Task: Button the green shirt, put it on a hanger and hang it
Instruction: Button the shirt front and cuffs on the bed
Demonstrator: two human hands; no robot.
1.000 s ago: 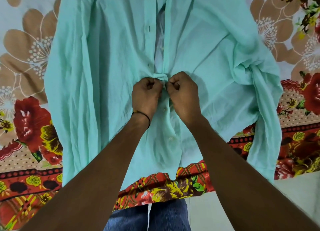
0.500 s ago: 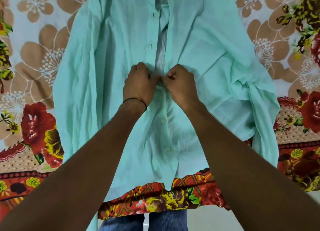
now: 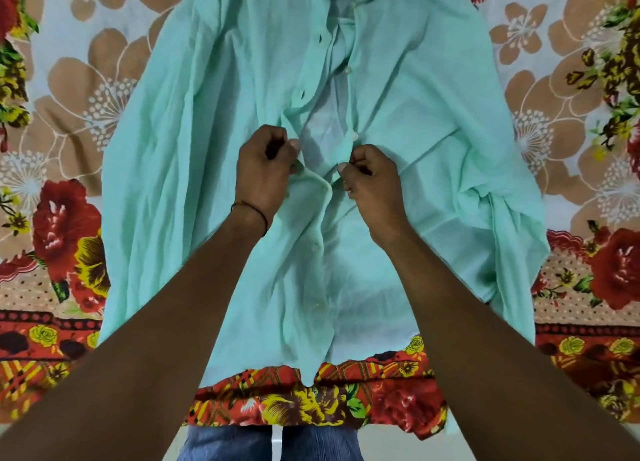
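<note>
The green shirt (image 3: 194, 169) lies face up on a flowered bedsheet, collar away from me, hem toward me. Its lower front is closed by three white buttons, the topmost fastened button (image 3: 325, 187) sitting between my hands. Above that the front gapes open and shows the pale inside. My left hand (image 3: 265, 169) pinches the buttonhole edge of the left front. My right hand (image 3: 372, 180) pinches the button edge of the right front, just below a loose white button (image 3: 355, 135). The two hands are a short way apart. No hanger is in view.
The flowered bedsheet (image 3: 62, 121) covers the bed on all sides of the shirt. The bed's near edge runs under the hem (image 3: 311, 401), with my blue jeans (image 3: 225, 446) and pale floor below it. The right sleeve is bunched at the right (image 3: 512, 218).
My hands have moved up the shirt front from a lower button, which is now fastened, and have drawn apart, each taking one edge of the open front. The view has shifted up the shirt.
</note>
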